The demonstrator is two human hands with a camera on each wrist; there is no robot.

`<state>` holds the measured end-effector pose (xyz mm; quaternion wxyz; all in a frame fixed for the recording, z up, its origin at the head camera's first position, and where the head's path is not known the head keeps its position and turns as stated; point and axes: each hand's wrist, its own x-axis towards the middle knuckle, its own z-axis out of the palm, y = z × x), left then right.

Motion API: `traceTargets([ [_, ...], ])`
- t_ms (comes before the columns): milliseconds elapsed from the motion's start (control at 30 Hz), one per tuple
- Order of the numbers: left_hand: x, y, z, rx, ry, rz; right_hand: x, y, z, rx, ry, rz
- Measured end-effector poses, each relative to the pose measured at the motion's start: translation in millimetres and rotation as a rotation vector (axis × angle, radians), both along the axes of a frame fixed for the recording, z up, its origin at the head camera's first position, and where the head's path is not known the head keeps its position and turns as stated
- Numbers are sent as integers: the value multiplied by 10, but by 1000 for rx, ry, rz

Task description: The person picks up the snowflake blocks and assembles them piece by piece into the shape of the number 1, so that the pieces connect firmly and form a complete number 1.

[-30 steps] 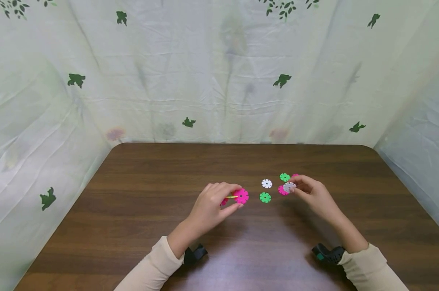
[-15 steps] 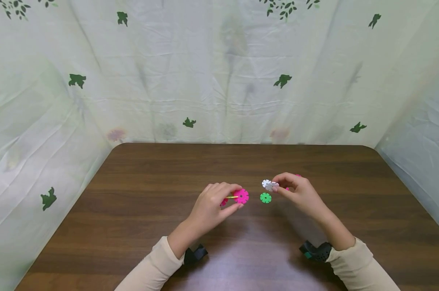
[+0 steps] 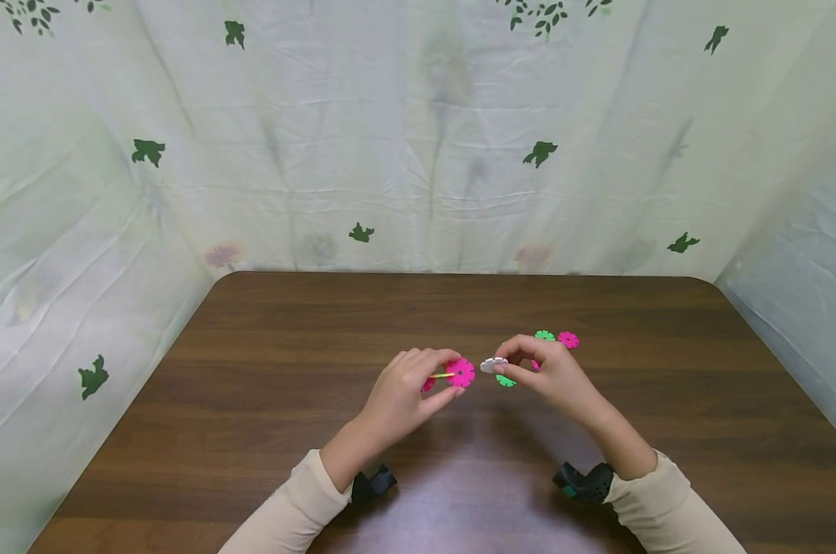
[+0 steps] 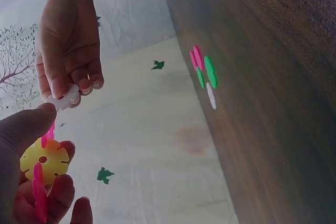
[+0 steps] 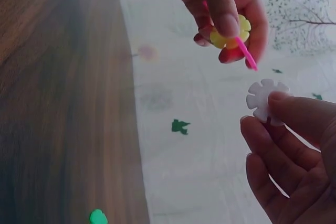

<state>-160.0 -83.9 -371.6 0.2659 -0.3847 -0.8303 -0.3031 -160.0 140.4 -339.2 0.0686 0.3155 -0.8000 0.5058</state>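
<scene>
My left hand (image 3: 400, 392) holds a joined set of notched plastic discs: a yellow disc (image 4: 55, 167) between two pink discs. The outer pink disc (image 3: 462, 373) sticks out past the fingertips toward the right. My right hand (image 3: 559, 381) pinches a white notched disc (image 5: 258, 102) between thumb and fingers, above the table. The white disc's edge is close to the pink disc, and in the head view a small gap separates them. Part of the yellow disc is hidden by the left thumb in the right wrist view.
Loose discs lie on the brown table (image 3: 286, 331): a green disc (image 3: 544, 335), a pink disc (image 3: 569, 339), another green disc (image 3: 505, 381) partly under the right hand, and a white disc (image 4: 211, 96). A pale curtain (image 3: 418, 154) with green leaf shapes stands behind.
My right hand has carried the white disc leftward from the loose discs to beside the left hand's set. The left hand has stayed in place.
</scene>
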Motion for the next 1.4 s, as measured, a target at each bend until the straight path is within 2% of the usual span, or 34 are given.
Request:
traceTargets([
  [167, 1, 2, 4, 2, -8, -6, 16, -53, 23, -30, 41, 64],
  [300, 8, 9, 11, 3, -19, -15, 11, -69, -2, -39, 58, 74],
  [500, 13, 19, -1, 29, -77, -84, 11, -96, -29, -80, 93, 109],
  [600, 17, 20, -8, 35, -81, -114, 11, -109, -32, -112, 107, 136],
  [833, 23, 41, -29, 31, -91, -144, 7, -124, -44, -162, 130, 181],
  [967, 19, 58, -50, 29, -91, -158, 6, -128, -65, -156, 127, 178],
  [1100, 13, 52, -39, 21, -85, -142, 9, -130, -64, -134, 121, 159],
  [1300, 5, 9, 16, -2, -77, -67, 23, -117, -29, -91, 104, 126],
  [1400, 7, -10, 26, -5, -90, -52, 33, -115, -17, -72, 107, 106],
])
